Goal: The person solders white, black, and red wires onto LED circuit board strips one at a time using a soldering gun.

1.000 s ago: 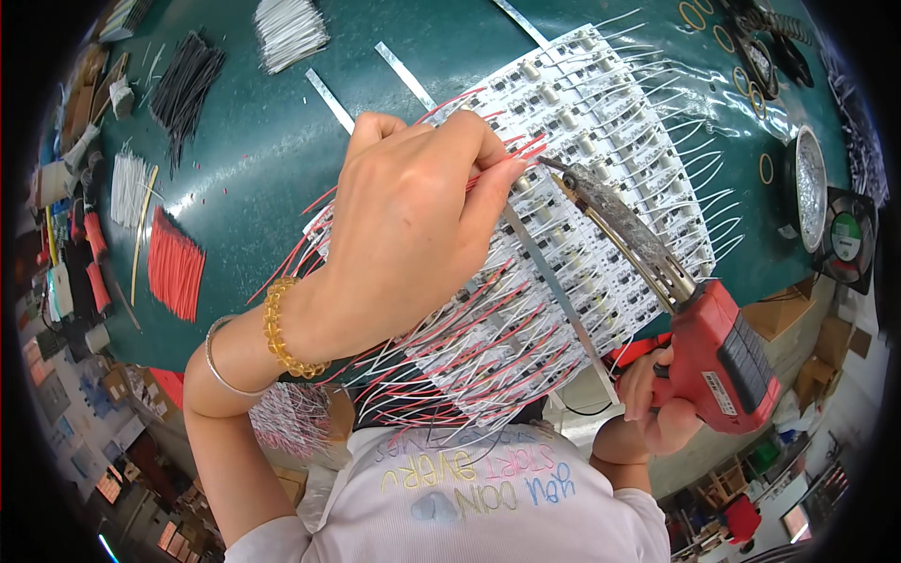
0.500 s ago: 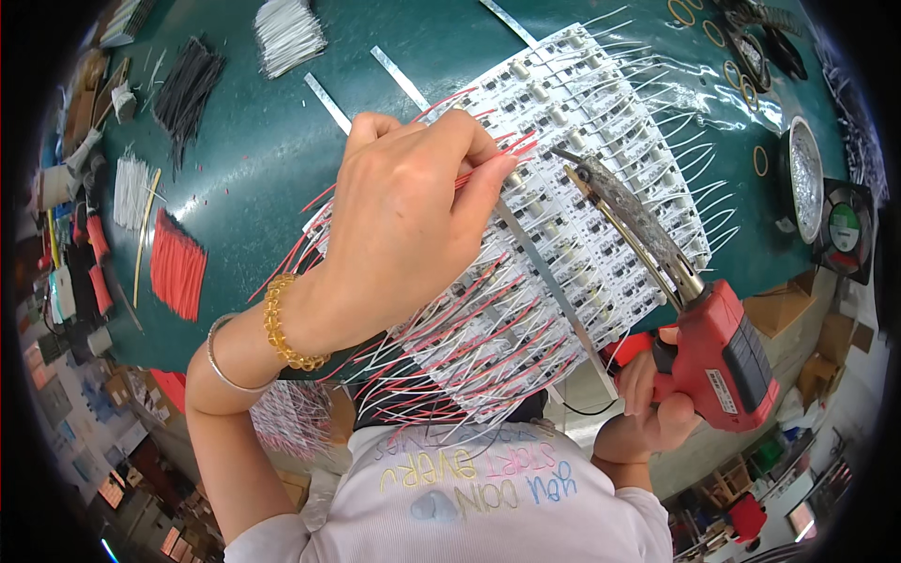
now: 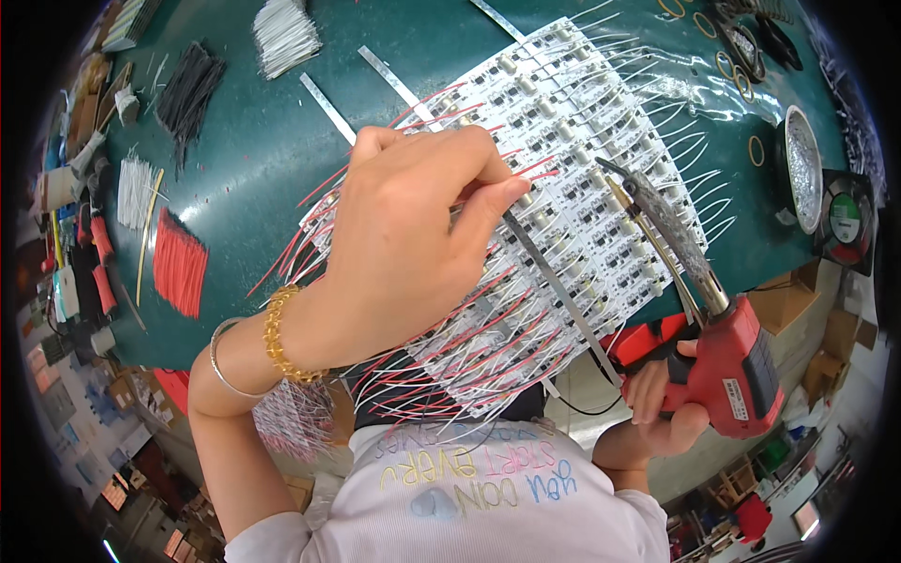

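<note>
A panel of white circuit boards (image 3: pixel 601 122) lies tilted across the table's near edge, with rows of small parts and white wires hanging off its right side. Over its left part my left hand (image 3: pixel 422 230) is closed, thumb and forefinger pinching red wires (image 3: pixel 535 174) whose ends point right over the panel. My right hand (image 3: pixel 662 403) grips a red soldering gun (image 3: pixel 741 375) by its handle. The gun's dark tip and feed tube sit above the panel, right of the wire ends and apart from them. Red and white wires (image 3: pixel 479 347) cover the panel's near part.
Bundles of red wires (image 3: pixel 178 265), black wires (image 3: pixel 190 94) and white wires (image 3: pixel 286 38) lie on the green table (image 3: pixel 253 169). Metal strips (image 3: pixel 328 108) stick out from under the panel. At right are a metal bowl (image 3: pixel 803 169), a solder spool (image 3: pixel 845 220) and yellow rings (image 3: pixel 756 150).
The soldering gun has shifted right and slightly down, its tip now farther from the red wire ends. My left hand has moved slightly down, still pinching. The panel has slid slightly left.
</note>
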Demonstrator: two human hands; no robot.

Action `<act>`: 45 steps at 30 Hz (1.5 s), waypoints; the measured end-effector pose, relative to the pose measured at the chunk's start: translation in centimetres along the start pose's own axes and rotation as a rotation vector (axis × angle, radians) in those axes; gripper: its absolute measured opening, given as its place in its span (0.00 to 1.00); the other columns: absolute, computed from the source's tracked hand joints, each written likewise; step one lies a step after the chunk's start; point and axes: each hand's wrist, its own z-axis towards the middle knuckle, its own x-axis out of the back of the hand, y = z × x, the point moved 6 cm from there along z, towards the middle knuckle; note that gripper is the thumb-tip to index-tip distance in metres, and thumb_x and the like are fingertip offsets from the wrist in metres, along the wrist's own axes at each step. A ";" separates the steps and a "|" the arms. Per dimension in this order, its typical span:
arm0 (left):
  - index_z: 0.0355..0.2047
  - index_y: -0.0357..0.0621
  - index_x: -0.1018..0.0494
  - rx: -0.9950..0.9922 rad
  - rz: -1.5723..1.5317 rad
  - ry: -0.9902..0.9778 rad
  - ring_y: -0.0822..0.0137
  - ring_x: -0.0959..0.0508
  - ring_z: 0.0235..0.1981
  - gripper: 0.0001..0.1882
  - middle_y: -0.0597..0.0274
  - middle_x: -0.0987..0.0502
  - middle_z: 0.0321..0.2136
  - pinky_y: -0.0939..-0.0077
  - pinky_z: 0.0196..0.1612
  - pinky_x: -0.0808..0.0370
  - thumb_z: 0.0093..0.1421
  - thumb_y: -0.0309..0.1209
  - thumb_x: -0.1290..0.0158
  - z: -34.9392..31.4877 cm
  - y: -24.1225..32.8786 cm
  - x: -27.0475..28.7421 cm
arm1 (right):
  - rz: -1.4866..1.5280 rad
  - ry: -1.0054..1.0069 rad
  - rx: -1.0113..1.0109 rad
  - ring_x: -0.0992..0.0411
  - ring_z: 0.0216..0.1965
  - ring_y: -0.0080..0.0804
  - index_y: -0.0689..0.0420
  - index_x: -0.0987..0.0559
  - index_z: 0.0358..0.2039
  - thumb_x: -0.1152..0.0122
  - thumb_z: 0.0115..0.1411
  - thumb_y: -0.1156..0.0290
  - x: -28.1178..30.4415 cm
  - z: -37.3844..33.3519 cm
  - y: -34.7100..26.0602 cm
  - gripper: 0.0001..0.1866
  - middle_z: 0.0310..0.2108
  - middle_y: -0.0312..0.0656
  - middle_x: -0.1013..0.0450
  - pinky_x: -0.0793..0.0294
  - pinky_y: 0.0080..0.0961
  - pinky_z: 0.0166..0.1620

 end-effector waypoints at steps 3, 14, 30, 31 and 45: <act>0.19 0.44 0.32 -0.032 0.064 -0.022 0.65 0.33 0.16 0.08 0.66 0.32 0.13 0.71 0.33 0.42 0.51 0.25 0.44 0.0 0.1 -0.6 | 0.007 -0.078 0.013 0.43 0.08 0.21 0.71 0.38 0.47 0.47 0.53 0.40 -0.2 0.1 0.1 0.41 0.09 0.33 0.39 0.43 0.17 0.14; 0.20 0.42 0.28 0.035 0.106 -0.057 0.74 0.39 0.15 0.06 0.68 0.30 0.13 0.77 0.33 0.41 0.51 0.27 0.42 0.2 -0.2 -0.6 | -0.130 -0.145 0.007 0.40 0.08 0.23 0.68 0.38 0.45 0.48 0.55 0.41 -1.0 0.4 0.7 0.38 0.09 0.33 0.38 0.38 0.19 0.15; 0.20 0.43 0.28 0.016 0.144 -0.047 0.73 0.39 0.15 0.07 0.68 0.30 0.13 0.77 0.31 0.40 0.52 0.28 0.42 0.1 -0.3 -0.6 | -0.120 -0.104 0.054 0.40 0.08 0.22 0.67 0.36 0.41 0.46 0.55 0.43 -1.1 0.5 0.5 0.35 0.08 0.34 0.38 0.38 0.18 0.12; 0.20 0.43 0.28 0.016 0.144 -0.047 0.73 0.39 0.15 0.07 0.68 0.30 0.13 0.77 0.31 0.40 0.52 0.28 0.42 0.1 -0.3 -0.6 | -0.112 -0.108 0.063 0.40 0.08 0.22 0.67 0.36 0.41 0.46 0.55 0.44 -1.1 0.4 0.6 0.34 0.08 0.34 0.38 0.38 0.18 0.12; 0.19 0.43 0.29 0.010 0.153 -0.047 0.73 0.40 0.14 0.08 0.69 0.31 0.12 0.77 0.30 0.41 0.51 0.28 0.42 0.2 -0.4 -0.6 | -0.288 0.049 0.060 0.39 0.11 0.20 0.71 0.37 0.46 0.39 0.50 0.45 2.1 -2.2 2.3 0.39 0.12 0.33 0.37 0.39 0.16 0.18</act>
